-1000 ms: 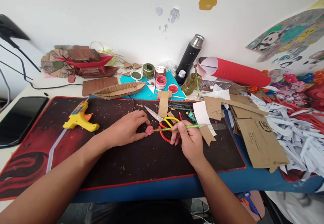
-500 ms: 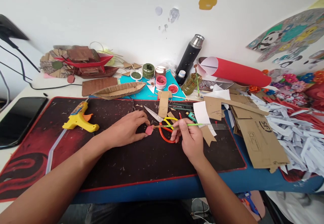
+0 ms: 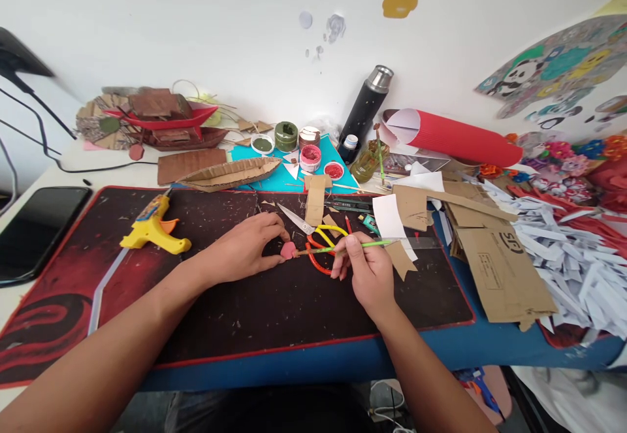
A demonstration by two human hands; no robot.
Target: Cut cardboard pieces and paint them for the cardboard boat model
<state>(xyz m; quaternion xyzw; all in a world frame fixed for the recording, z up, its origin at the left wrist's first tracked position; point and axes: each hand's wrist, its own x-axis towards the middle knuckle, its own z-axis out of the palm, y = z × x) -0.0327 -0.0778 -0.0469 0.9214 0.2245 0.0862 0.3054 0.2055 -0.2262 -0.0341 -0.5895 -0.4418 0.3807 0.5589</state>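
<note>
At the far left a black phone (image 3: 36, 230) lies on the white table, beside the dark desk mat (image 3: 245, 309). A yellow glue gun (image 3: 154, 227) rests on the mat's left part. Behind it, a cardboard boat shape (image 3: 230, 174) lies at the mat's back edge. The left hand (image 3: 245, 250) rests on the mat near its middle, thumb and fingers pinched together on a small pink piece (image 3: 288, 250) that sits on the mat. The tip of a green paintbrush (image 3: 343, 247) touches that piece; the right hand (image 3: 367, 273) grips the brush's shaft, fingers closed around it, over red and yellow scissors (image 3: 318, 240). Behind stand open paint jars (image 3: 311, 157) and a black flask (image 3: 365, 113). Further right lie a red corrugated roll (image 3: 455, 138), cardboard sheets (image 3: 499, 270) and a heap of white paper strips (image 3: 573, 256).
</note>
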